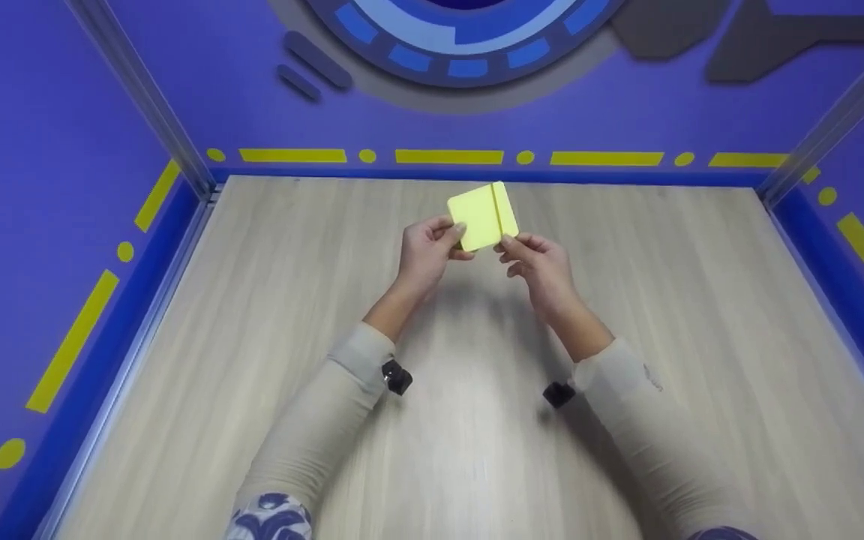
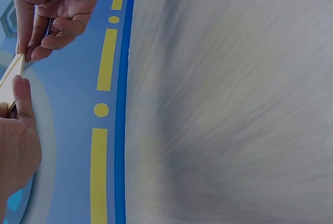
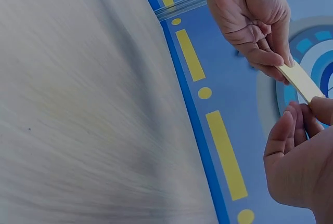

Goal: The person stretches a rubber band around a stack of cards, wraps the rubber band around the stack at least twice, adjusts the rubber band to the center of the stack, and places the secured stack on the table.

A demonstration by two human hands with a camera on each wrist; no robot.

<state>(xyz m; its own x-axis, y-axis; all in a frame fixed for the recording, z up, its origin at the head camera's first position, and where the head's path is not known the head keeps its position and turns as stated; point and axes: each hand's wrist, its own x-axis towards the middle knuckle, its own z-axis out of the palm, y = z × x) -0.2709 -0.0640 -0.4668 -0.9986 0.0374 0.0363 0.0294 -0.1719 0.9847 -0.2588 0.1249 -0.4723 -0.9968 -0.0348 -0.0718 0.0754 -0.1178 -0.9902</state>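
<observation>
From the head camera, both hands are up over the far half of the wooden table (image 1: 477, 420), sharing a small yellow pad (image 1: 481, 216) between them. The left hand (image 1: 426, 253) has its fingers curled and pinches the pad's near left corner; the right hand (image 1: 539, 264) pinches the near right corner the same way. The pad is clear of the table, tilted, with a crease line running down its right part.

Over to the left wrist view: the pad (image 2: 11, 78) shows edge-on, thin and pale, at the left border. The left hand (image 2: 18, 146) lays a thumb along it, while the right hand (image 2: 54, 5) nips its upper end with closed fingertips.

Right wrist view now: the pad (image 3: 301, 81) is again edge-on, the left hand (image 3: 250, 16) gripping its upper end, the right hand (image 3: 299, 156) pinching the lower end.
</observation>
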